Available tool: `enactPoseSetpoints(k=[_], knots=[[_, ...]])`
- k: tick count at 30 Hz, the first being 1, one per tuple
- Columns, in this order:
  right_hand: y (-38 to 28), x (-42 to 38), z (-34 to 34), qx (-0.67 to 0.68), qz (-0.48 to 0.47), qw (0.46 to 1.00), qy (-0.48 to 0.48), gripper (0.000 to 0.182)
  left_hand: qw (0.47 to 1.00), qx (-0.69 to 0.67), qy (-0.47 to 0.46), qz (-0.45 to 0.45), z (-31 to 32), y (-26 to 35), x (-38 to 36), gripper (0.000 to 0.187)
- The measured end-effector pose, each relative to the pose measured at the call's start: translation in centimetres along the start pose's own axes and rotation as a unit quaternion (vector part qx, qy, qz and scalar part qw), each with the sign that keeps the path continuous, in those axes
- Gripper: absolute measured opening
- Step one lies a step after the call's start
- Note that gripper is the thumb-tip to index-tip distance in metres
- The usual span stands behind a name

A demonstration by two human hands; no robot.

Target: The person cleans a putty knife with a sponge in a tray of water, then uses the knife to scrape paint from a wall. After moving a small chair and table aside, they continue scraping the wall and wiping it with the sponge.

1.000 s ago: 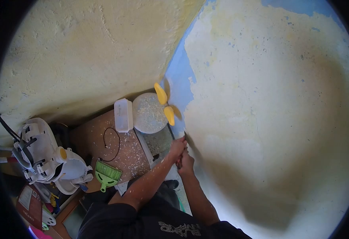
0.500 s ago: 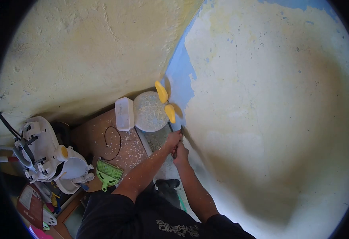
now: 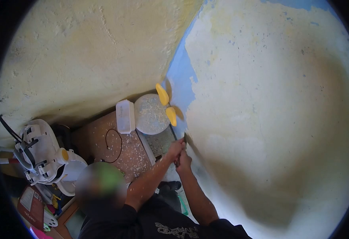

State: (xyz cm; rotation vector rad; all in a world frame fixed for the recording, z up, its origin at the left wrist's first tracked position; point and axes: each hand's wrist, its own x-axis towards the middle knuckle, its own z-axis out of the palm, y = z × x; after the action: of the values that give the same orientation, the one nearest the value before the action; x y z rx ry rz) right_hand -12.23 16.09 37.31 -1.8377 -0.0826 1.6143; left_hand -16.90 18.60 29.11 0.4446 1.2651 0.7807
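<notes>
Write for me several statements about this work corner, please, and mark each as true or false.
1. The left hand and the right hand are close together on one tool. True.
2. The rectangular container is on top of the round object. False: it is beside it.
3. Pale flakes are scattered on the brown surface. True.
4. The dark cable lies straight. False: it is curved.
5. Blue paint covers the whole right wall. False: only some areas are blue.

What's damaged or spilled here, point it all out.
Pale flakes litter the brown surface, like spilled debris. Blue paint ends in a ragged edge on the right-hand wall, so it looks peeled or scraped away.
</notes>
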Motion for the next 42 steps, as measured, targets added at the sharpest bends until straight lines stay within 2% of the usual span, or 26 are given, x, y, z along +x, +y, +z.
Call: enactPoseSetpoints(k=[3, 5, 6, 7, 9, 10, 11, 13, 14, 15, 17, 19, 21, 24, 27, 29, 31, 33, 34, 35, 36, 37, 38, 40, 41, 42], knots=[[-0.2, 0.9, -0.9, 0.002, -0.005, 1.0, -0.022, 0.038, 0.997, 0.046, 0.04, 0.052, 0.8, -3.6, 2.4, 0.031], [-0.6, 2.7, 0.1, 0.005, 0.023, 1.0, 0.008, 0.032, 0.996, 0.066, 0.043, -0.04, 0.1, -1.9, 4.3, 0.03], [-0.4, 2.5, 0.8, -0.001, 0.029, 0.999, 0.026, 0.032, 0.983, 0.174, 0.036, -0.048, -0.8, -0.1, 3.9, 0.031], [-0.1, 1.8, 0.6, 0.001, 0.032, 0.999, 0.028, 0.032, 0.982, 0.176, 0.035, -0.052, -0.9, -1.5, 3.7, 0.031], [0.3, 0.4, 1.0, 0.049, 0.018, 0.999, 0.013, 0.034, 1.0, 0.016, 0.016, 0.016, -1.2, -3.8, 3.3, 0.033], [0.5, -0.1, 0.3, 0.063, 0.023, 0.997, 0.034, 0.033, 0.984, 0.16, 0.041, 0.069, -0.6, -1.6, 0.7, 0.035], [0.2, 0.7, 0.2, 0.063, 0.021, 0.997, 0.032, 0.033, 0.984, 0.16, 0.042, 0.071, 0.0, -0.4, 0.4, 0.035], [0.0, 1.5, -0.8, 0.028, -0.004, 0.999, -0.024, 0.044, 0.99, 0.113, 0.08, 0.001, 0.9, 0.4, 0.1, 0.036], [-0.8, 2.0, -0.8, 0.011, 0.026, 0.999, -0.02, 0.033, 0.995, 0.051, 0.078, -0.044, 0.9, 0.9, 0.9, 0.035], [-0.9, 2.7, 0.0, 0.012, 0.023, 0.999, -0.021, 0.033, 0.995, 0.051, 0.077, -0.041, 0.3, 1.2, 2.0, 0.035], [-0.4, 4.2, 1.4, 0.021, 0.065, 0.997, 0.039, 0.021, 0.98, 0.193, 0.022, -0.047, -1.3, 1.5, 3.5, 0.035], [-0.1, 2.6, 0.5, 0.028, 0.054, 0.998, 0.012, 0.015, 0.987, 0.149, 0.01, -0.053, -1.1, 1.8, 0.9, 0.037], [0.5, 0.0, -2.2, 0.008, 0.078, 0.994, -0.077, 0.018, 0.999, -0.02, -0.007, -0.041, 0.0, -0.1, -1.6, 0.043], [0.2, -2.4, -6.9, -0.007, 0.08, 0.993, -0.091, 0.019, 0.997, -0.054, -0.028, -0.051, 3.2, -0.2, -6.6, 0.048], [-0.5, -4.4, -10.4, -0.104, 0.054, 0.987, -0.107, 0.023, 0.996, -0.077, -0.027, -0.034, 5.7, -0.7, -8.2, 0.052], [-2.0, -6.8, -11.3, -0.175, 0.025, 0.979, -0.097, 0.026, 0.994, -0.084, -0.049, -0.042, 5.9, 2.3, -10.3, 0.052], [-2.7, -8.8, -12.9, -0.245, -0.006, 0.964, -0.107, 0.03, 0.979, -0.142, -0.139, -0.038, 5.8, 4.7, -12.5, 0.049], [-1.5, -9.0, -15.4, -0.262, -0.047, 0.958, -0.105, 0.034, 0.983, -0.102, -0.149, -0.026, 4.3, 4.4, -13.4, 0.047], [-0.6, -9.1, -16.8, -0.314, -0.075, 0.943, -0.081, 0.035, 0.979, 0.052, -0.197, 0.004, 2.8, 4.5, -13.3, 0.048], [0.2, -9.2, -18.2, -0.365, -0.105, 0.923, -0.057, 0.037, 0.949, 0.205, -0.237, 0.036, 1.3, 4.9, -13.4, 0.05], [1.2, -9.6, -19.6, -0.343, -0.105, 0.932, -0.046, 0.038, 0.947, 0.217, -0.232, 0.048, -0.1, 5.4, -14.1, 0.05], [2.6, -10.0, -21.0, -0.323, -0.102, 0.94, -0.039, 0.039, 0.888, 0.416, -0.15, 0.125, -1.7, 5.6, -15.4, 0.054], [4.0, -10.6, -22.2, -0.334, -0.113, 0.936, -0.02, 0.038, 0.782, 0.59, -0.056, 0.193, -3.2, 5.6, -16.7, 0.058], [6.0, -11.6, -24.6, -0.342, -0.136, 0.93, -0.009, 0.038, 0.872, 0.463, -0.077, 0.139, -6.3, 5.9, -18.7, 0.065], [7.2, -12.2, -25.8, -0.308, -0.13, 0.942, 0.0, 0.034, 0.869, 0.468, -0.069, 0.145, -7.4, 5.5, -20.4, 0.065], [8.1, -12.8, -26.8, -0.272, -0.126, 0.954, 0.009, 0.032, 0.842, 0.511, -0.009, 0.172, -7.9, 5.7, -22.8, 0.064]])
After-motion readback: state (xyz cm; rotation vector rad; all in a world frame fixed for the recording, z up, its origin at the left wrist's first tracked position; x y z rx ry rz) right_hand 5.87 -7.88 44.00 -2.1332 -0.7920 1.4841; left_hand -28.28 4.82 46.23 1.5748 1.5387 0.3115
